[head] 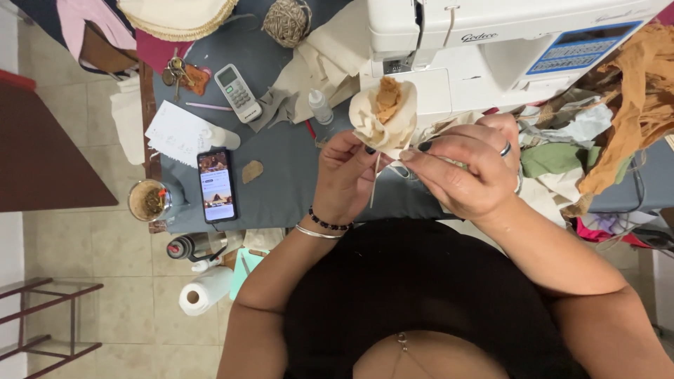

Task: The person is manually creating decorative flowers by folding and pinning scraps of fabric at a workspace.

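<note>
Sewing machine [491, 49], white, occupies the far right part of the grey table [281, 182]. Left hand [344, 179] and right hand [460, 168] meet above the near edge, both pinching the base of a cream fabric flower [385, 116] with a tan centre. Phone [216, 185] lies near the near-left corner; remote control [237, 92] farther back.

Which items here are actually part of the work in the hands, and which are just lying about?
In use: left hand, right hand, cream fabric flower, thin stem.

Lying about: phone, remote control, twine ball, keys, paper towel roll, sewing machine.
</note>
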